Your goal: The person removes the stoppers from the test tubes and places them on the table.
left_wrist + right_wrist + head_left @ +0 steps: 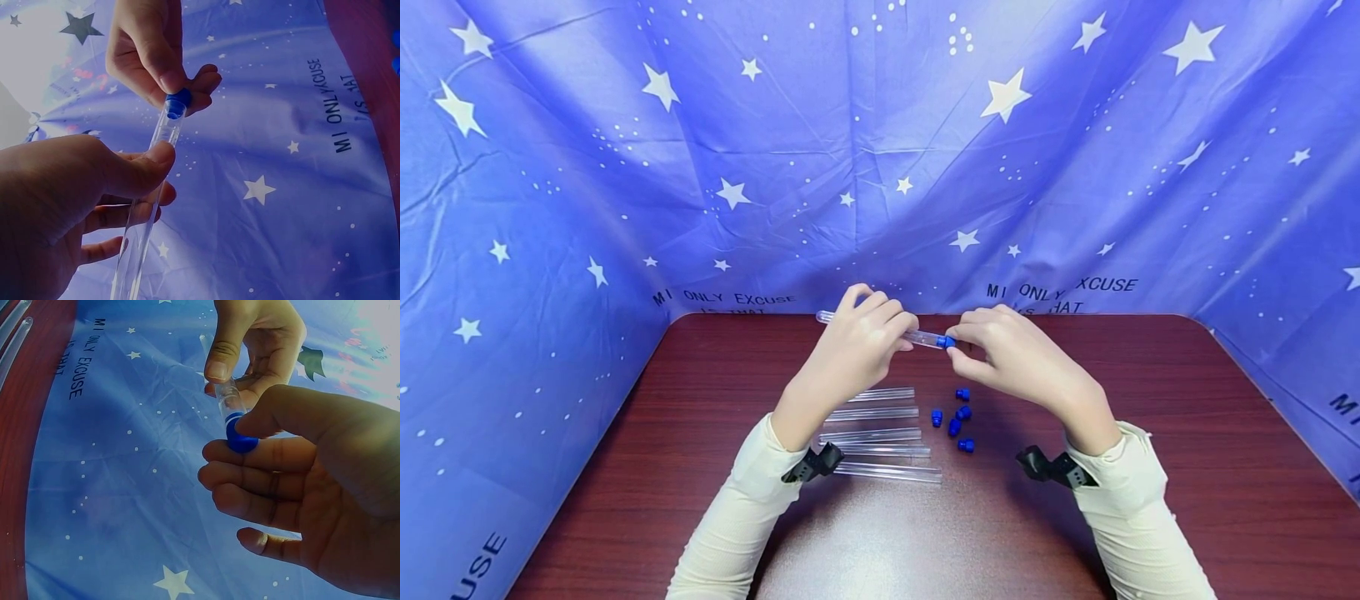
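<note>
My left hand (868,333) grips a clear test tube (925,338) near its mouth, thumb on one side and fingers on the other. The tube lies almost level above the table, its rounded end pointing left. My right hand (1018,354) pinches a blue cap (241,439) between thumb and forefinger. In the left wrist view that stopper's narrower lower part (175,112) sits in the tube's open end, its wider head outside. Below the hands, several more clear test tubes (880,473) lie side by side, and several loose blue caps (966,446) are scattered to their right.
All of this is on a dark red-brown wooden table (700,517). A blue curtain (850,167) with white stars stands close behind its back edge and along both sides. Black camera straps (1056,468) circle both wrists over cream sleeves.
</note>
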`<action>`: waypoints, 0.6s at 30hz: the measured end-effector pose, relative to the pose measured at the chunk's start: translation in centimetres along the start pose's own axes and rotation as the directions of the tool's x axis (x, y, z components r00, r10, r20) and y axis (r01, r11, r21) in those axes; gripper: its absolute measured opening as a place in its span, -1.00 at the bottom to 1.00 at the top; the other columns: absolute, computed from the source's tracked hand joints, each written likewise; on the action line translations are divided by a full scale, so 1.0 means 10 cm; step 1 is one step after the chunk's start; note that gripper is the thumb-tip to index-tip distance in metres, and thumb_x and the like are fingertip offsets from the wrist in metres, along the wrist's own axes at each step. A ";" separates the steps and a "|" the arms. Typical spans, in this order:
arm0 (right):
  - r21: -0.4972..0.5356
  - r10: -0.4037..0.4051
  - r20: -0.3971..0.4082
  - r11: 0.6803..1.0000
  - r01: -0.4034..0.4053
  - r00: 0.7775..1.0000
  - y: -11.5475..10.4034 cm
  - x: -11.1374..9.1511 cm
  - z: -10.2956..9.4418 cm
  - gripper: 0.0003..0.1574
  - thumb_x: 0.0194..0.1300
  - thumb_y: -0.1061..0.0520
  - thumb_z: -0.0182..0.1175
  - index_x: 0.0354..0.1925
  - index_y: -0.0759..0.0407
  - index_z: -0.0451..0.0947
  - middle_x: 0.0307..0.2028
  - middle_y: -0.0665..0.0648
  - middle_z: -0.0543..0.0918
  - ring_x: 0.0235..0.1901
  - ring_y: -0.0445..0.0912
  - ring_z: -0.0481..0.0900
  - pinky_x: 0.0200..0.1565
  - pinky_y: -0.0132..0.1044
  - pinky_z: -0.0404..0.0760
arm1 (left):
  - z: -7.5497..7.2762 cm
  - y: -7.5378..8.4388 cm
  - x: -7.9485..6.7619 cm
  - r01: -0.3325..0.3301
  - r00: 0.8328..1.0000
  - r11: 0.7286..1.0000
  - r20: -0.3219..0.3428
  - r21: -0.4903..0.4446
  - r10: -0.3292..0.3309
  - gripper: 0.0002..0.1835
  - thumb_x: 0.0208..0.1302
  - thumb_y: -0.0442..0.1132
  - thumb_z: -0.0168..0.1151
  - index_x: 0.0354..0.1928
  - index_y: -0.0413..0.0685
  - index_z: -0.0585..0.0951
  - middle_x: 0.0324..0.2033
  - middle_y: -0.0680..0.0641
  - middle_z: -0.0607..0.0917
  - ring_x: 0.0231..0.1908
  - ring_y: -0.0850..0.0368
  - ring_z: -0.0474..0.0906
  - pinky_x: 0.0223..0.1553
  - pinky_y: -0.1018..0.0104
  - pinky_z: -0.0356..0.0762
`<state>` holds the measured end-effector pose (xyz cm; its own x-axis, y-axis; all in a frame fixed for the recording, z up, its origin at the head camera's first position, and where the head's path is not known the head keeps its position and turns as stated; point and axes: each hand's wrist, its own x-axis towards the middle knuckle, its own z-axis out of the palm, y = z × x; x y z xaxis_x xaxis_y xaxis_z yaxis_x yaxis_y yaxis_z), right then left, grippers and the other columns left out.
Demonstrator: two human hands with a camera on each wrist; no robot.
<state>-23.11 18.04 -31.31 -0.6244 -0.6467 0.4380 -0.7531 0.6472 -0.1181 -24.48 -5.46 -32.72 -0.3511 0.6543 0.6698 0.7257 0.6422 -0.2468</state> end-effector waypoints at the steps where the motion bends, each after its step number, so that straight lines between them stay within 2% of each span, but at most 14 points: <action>1: 0.003 0.002 0.001 1.000 -0.002 1.000 0.00 0.00 0.00 -0.89 0.24 0.23 0.20 -0.38 0.13 0.67 -0.56 -0.07 0.45 -0.53 -0.24 0.31 -0.20 -0.14 0.52 | 0.00 0.00 0.00 0.000 1.000 1.000 0.000 0.001 0.000 -0.87 0.21 -0.18 0.46 -0.25 0.02 0.69 -0.37 0.07 0.70 -0.25 0.10 0.60 0.12 0.12 0.45; 18: 0.008 0.015 -0.001 1.000 -0.015 1.000 0.01 0.00 0.01 -0.91 0.26 0.20 0.23 -0.38 0.14 0.66 -0.55 -0.05 0.50 -0.52 -0.23 0.34 -0.22 -0.15 0.51 | 0.02 0.02 0.00 -0.002 1.000 1.000 0.012 -0.004 0.002 -0.90 0.26 -0.18 0.42 -0.25 0.00 0.69 -0.38 0.06 0.70 -0.26 0.09 0.58 0.12 0.12 0.45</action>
<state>-23.23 18.11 -31.40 -0.6355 -0.6363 0.4373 -0.7453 0.6535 -0.1323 -24.47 -5.29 -32.87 -0.3570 0.6600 0.6610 0.7286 0.6396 -0.2451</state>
